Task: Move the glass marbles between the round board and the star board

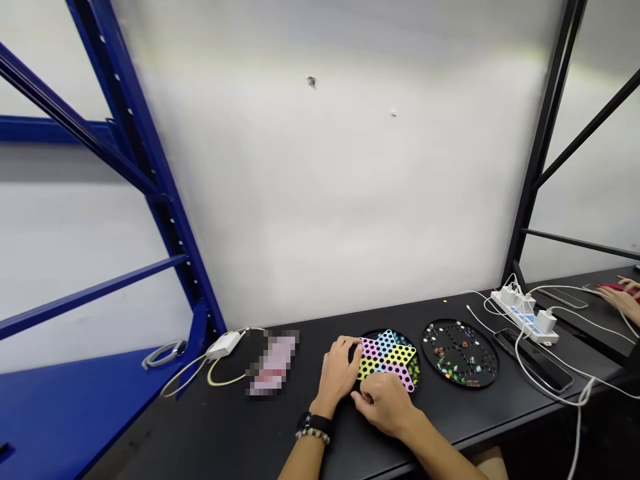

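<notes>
A star-shaped Chinese checkers board (386, 343) in pink, blue and yellow, full of round holes, lies over a round black tray (419, 380). Green and blue pieces show in the tray past the board's right side. My left hand (339, 370) is closed at the board's left edge, its thumb against the pink point. On the near side, my right hand (387, 403) is curled with thumb and forefinger close together, covering the board's lower edge. Whatever its fingertips hold is hidden.
Right of the board, a second round black tray (457, 350) carries small coloured pieces. Beyond it are a phone (533, 360), a white power strip (525, 317) and loose cables. A white adapter (223, 345) and a blurred pink item (274, 363) lie left. Another person's hand (620, 297) is far right.
</notes>
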Tool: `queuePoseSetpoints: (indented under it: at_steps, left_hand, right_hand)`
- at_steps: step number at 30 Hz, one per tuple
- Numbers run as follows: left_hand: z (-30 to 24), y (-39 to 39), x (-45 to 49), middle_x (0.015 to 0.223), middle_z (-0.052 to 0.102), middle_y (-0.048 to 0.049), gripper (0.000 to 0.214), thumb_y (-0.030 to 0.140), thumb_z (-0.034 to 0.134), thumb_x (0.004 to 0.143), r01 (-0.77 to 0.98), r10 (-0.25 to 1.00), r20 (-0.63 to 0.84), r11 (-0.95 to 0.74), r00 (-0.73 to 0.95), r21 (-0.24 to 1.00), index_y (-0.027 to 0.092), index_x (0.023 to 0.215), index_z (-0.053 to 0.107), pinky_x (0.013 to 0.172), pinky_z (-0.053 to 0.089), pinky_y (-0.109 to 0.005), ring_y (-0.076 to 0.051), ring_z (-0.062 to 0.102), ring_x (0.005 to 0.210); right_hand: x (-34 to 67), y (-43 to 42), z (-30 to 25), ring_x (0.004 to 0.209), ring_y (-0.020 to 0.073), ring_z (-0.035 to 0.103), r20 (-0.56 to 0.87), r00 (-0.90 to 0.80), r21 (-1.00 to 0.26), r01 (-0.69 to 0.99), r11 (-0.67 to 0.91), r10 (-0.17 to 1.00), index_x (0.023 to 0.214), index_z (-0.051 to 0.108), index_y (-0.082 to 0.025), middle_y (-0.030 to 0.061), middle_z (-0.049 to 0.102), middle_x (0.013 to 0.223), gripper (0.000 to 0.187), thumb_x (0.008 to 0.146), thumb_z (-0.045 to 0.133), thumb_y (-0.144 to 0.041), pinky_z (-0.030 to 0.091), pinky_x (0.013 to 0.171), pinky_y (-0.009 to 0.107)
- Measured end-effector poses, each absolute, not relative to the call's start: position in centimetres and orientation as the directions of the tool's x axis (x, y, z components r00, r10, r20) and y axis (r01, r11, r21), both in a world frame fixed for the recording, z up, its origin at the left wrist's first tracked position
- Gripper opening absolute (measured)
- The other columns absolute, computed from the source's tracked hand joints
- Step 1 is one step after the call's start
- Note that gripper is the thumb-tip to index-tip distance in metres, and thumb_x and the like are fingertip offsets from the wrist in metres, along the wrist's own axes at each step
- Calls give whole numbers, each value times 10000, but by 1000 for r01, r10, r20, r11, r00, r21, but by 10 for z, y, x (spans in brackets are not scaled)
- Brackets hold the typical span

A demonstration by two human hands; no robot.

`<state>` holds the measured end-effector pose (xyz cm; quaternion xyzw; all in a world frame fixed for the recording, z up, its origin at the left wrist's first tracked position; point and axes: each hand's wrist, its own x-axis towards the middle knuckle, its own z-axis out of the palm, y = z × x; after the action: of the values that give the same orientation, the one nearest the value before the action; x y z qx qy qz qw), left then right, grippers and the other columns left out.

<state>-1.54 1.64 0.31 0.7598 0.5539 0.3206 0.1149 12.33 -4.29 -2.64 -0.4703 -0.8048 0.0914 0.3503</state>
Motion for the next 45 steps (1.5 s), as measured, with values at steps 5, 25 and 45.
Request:
queuePoseSetpoints:
  at_steps: [5, 25, 45]
  left_hand:
    - [2, 17, -16, 1118, 654, -24, 289, 363, 384, 949, 755, 912, 362, -373, 192, 540, 259, 1015, 646, 924, 455, -377, -210, 595, 1060]
    - [3, 16, -16, 1113, 661, -33, 322, 383, 366, 949, 756, 910, 365, -377, 196, 535, 259, 1015, 656, 899, 474, -369, -219, 608, 1071]
    - [3, 16, -17, 1125, 652, -41, 309, 391, 376, 940, 753, 920, 336, -366, 203, 547, 257, 1015, 644, 909, 471, -383, -229, 602, 1070]
  right_hand:
    - [126, -40, -31, 609, 135, 513, 467, -328, -338, 792, 509, 821, 582, 509, -199, 4, 602, 625, 304, 875, 564, -258, 270, 584, 275]
    - [152, -64, -16, 860, 188, 545, 581, -196, -384, 790, 478, 790, 807, 553, -221, 21, 600, 891, 61, 865, 558, -200, 377, 791, 315]
    - [296, 0, -21, 945, 229, 626, 52, 79, -473, 880, -46, 996, 978, 653, -159, 133, 632, 1071, 215, 835, 497, -117, 419, 791, 291]
